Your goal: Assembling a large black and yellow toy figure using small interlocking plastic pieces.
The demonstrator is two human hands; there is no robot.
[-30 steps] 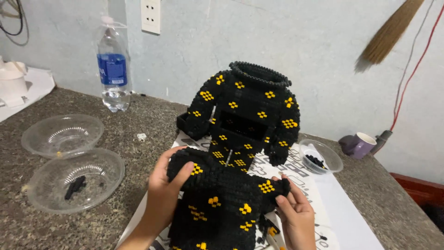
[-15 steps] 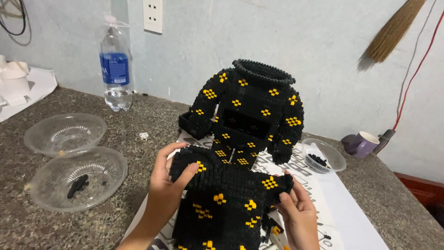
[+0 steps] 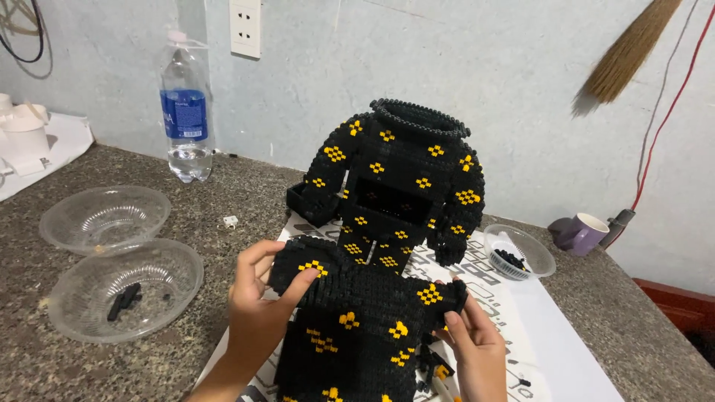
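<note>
A black brick-built piece with yellow dots (image 3: 357,320) lies low in the middle of the view. My left hand (image 3: 261,309) grips its left shoulder, thumb across the top. My right hand (image 3: 473,346) holds its right edge. Behind it stands a second black and yellow brick figure (image 3: 402,182), shaped like a headless torso with arms, upright on a white printed sheet (image 3: 521,298). The two brick pieces sit close, and I cannot tell whether they touch.
Two clear plastic bowls sit at the left, the near bowl (image 3: 123,290) holding a few black bricks, the far bowl (image 3: 104,216) bare. A water bottle (image 3: 186,112) stands by the wall. A small bowl of black bricks (image 3: 518,253) and a purple mug (image 3: 581,232) are right.
The view has shifted slightly, so everything sits a little lower in frame. My left hand's fingers have spread over the piece's shoulder. Both hands keep their hold.
</note>
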